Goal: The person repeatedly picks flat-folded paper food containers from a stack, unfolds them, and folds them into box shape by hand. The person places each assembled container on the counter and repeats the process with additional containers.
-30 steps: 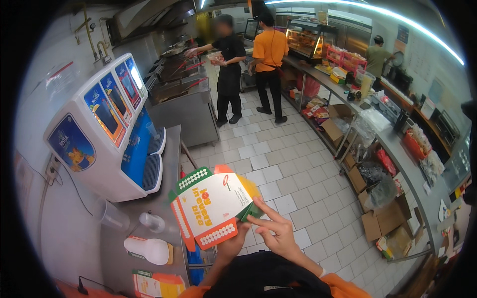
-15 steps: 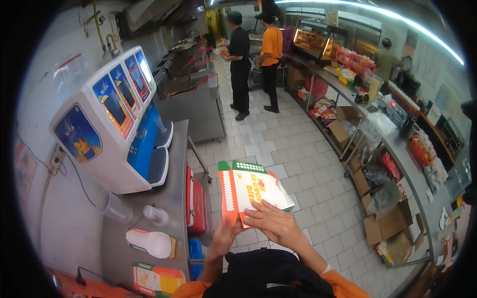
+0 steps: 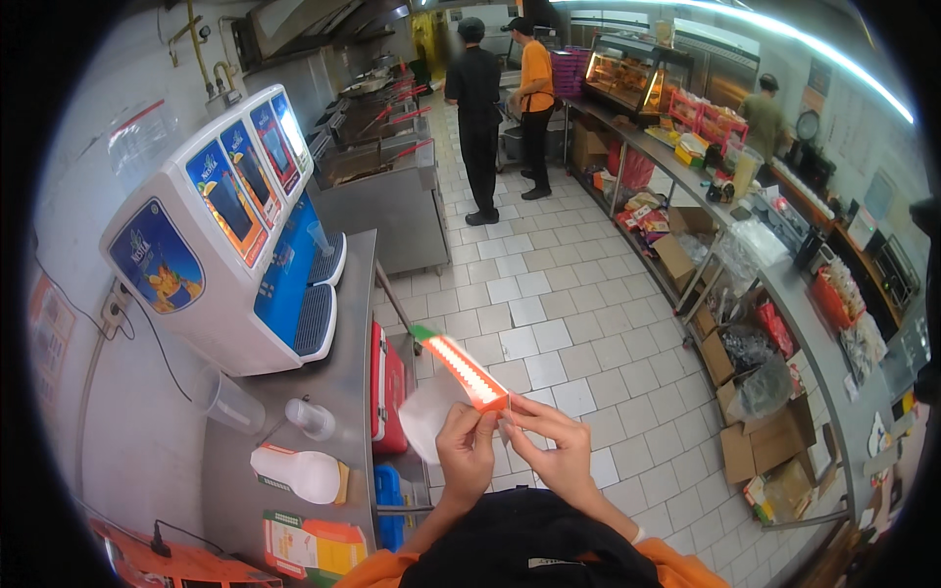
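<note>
Flat orange-and-white printed cardboard carton with a green end — now edge-on to the camera, reading as a thin slanted strip from upper left down to the hands. A second ago its broad printed face was up and the box looked partly opened out; half a second ago it was flatter, face still showing. So it has been collapsed and rotated, and the fold looks closed or nearly so — judging by the profile only.

Position: held in the air in front of the chest, above the white tiled floor, right of the steel desk, not touching it.

Left hand — grip pinched on the carton's near lower edge, fingers curled under it. Right hand — fingertips meet the same near corner from the right, grip narrow and closed on the carton. A pale translucent sheet hangs just left of the left hand; cannot tell if it's part of the carton or a separate wrapper.

Around it: red flat case standing on edge by the desk, just left of the hands; two clear plastic cups and a white-and-orange carton lying on the desk; a big white-and-blue drink dispenser further back. Two people stand well apart up the aisle, another at the far right counter — none near the carton.
</note>
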Demonstrator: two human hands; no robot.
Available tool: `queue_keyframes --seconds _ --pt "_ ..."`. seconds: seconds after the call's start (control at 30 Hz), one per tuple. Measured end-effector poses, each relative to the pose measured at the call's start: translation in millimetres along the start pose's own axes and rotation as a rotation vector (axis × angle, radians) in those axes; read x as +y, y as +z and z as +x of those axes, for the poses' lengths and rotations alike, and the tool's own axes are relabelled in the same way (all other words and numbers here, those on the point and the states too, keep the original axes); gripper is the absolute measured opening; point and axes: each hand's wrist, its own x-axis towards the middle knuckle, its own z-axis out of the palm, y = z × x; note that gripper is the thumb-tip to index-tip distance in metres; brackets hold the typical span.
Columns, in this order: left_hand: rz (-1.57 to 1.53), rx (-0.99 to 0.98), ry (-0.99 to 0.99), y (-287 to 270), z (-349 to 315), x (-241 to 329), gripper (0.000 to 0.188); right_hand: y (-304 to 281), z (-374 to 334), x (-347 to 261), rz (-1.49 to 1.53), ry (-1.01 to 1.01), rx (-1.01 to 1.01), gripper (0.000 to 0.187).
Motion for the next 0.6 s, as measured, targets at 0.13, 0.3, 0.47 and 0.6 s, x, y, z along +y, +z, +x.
queue_keyframes --seconds 0.13,0.3,0.47,0.6 --pt "-0.147 0.076 0.039 6 -2 10 0.014 1 -1 -1 -0.105 -0.159 0.123 0.017" --pt "0.133 -0.049 0.09 -4 -4 16 0.014 -14 11 -3 -0.224 -0.302 0.098 0.022" --pt "-0.104 -0.132 0.072 -7 1 14 0.014 -20 6 -11 -0.083 -0.13 0.009 0.022" --pt "-0.24 -0.082 0.072 -8 5 10 0.02 -20 2 -10 0.013 -0.075 -0.067 0.022"
